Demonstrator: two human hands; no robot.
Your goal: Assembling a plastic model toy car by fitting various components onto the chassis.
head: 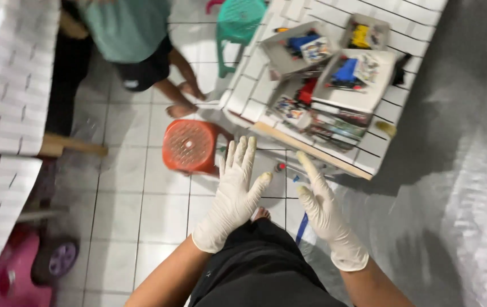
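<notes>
My left hand point(233, 193) and my right hand point(322, 210) both wear pale latex gloves and are held out in front of me over the tiled floor, fingers spread, holding nothing. The left hand hovers just below an orange plastic stool point(190, 146). My right hand's fingers point up toward the edge of a white brick-patterned table point(249, 96). On that table stand open cardboard boxes point(346, 91) of small colourful items. My dark-clothed legs show below the hands.
Another person point(135, 45) in a teal shirt and dark shorts stands barefoot at the top left. A teal plastic stool point(238, 23) is behind the table. A white counter point(4, 113) runs down the left, with a pink toy car point(27, 267) below it. A grey wall point(459, 199) fills the right.
</notes>
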